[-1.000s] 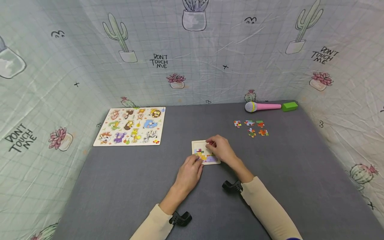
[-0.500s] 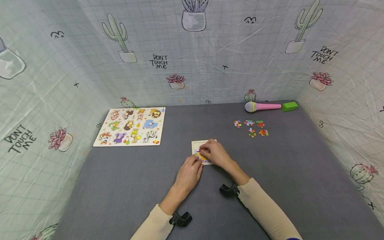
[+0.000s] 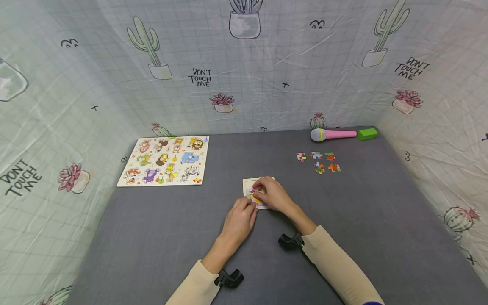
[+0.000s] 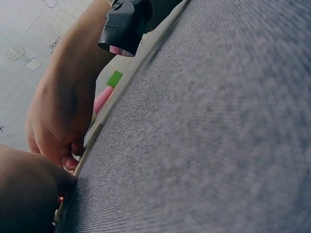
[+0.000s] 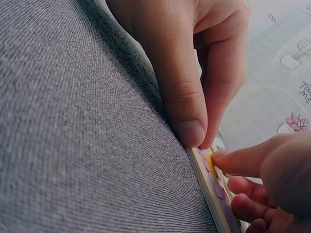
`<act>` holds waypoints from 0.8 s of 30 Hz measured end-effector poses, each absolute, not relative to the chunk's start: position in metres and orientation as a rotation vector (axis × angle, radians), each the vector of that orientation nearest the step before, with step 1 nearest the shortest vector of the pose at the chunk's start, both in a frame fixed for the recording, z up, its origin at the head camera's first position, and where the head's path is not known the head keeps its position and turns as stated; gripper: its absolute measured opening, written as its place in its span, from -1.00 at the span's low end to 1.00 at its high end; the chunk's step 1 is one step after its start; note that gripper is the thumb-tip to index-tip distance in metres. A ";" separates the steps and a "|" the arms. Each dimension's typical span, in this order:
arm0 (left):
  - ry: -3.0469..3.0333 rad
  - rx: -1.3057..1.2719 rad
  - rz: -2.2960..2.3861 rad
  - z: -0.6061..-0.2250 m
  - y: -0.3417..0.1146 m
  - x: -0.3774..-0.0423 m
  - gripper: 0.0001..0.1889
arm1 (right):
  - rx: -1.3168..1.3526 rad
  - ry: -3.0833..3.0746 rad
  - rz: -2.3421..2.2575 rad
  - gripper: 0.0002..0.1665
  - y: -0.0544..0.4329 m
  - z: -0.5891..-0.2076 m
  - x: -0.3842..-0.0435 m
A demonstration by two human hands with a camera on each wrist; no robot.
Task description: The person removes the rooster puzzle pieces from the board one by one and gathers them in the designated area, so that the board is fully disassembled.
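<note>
A small wooden jigsaw tray (image 3: pixel 247 181) with a pale rim lies flat on the grey table, colourful pieces fitted in its near part. My right hand (image 3: pixel 276 195) is over the tray, thumb and forefinger pinched together at a small pinkish puzzle piece (image 3: pixel 252 190), mostly hidden by the fingers. In the right wrist view, the right thumb (image 5: pixel 189 132) comes down right at the tray's edge (image 5: pixel 206 187). My left hand (image 3: pixel 237 221) rests its fingertips on the tray's near left corner; its forefinger (image 5: pixel 238 159) reaches onto the yellow pieces.
Several loose puzzle pieces (image 3: pixel 319 167) lie to the right, beyond the tray. At the back right are a pink toy microphone (image 3: pixel 339 134) and a green block (image 3: pixel 367 134). A larger animal puzzle board (image 3: pixel 179 181) occupies the back left. Printed cloth (image 3: pixel 267 106) walls in the table.
My right hand has moved left and slightly nearer, from the tray's far right corner to its middle, covering more pieces. During the last half second it stays there. The left hand keeps its place.
</note>
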State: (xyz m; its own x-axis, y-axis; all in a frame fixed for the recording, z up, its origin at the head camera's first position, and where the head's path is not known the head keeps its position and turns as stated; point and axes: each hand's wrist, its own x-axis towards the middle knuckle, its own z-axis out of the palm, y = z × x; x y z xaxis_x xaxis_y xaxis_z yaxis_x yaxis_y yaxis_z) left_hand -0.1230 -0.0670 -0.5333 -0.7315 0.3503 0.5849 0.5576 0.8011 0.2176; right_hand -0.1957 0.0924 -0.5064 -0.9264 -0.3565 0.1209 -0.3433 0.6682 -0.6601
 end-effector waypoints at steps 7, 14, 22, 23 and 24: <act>-2.439 -0.673 -0.494 -0.535 -0.067 -0.124 -0.86 | -0.578 2.758 -1.239 -0.81 0.093 -0.506 -0.197; -2.429 -0.680 -0.495 -0.536 -0.067 -0.124 -0.86 | -0.525 2.729 -1.263 -0.81 0.093 -0.507 -0.198; -2.415 -0.693 -0.479 -0.536 -0.067 -0.125 -0.87 | -0.497 2.705 -1.351 -0.79 0.096 -0.508 -0.199; -2.417 -0.694 -0.481 -0.536 -0.067 -0.125 -0.88 | -0.494 2.705 -1.368 -0.79 0.097 -0.508 -0.199; -2.420 -0.695 -0.482 -0.536 -0.067 -0.125 -0.88 | -0.490 2.705 -1.384 -0.78 0.099 -0.508 -0.200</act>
State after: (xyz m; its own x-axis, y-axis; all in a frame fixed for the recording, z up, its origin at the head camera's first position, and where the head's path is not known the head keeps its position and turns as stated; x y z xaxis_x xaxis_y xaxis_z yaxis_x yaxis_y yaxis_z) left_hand -0.1246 -0.0671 -0.5357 -0.7026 0.3675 0.6093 0.5730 0.7999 0.1784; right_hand -0.2000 0.0987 -0.5081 -0.9473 -0.3081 0.0872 -0.2509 0.5451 -0.7999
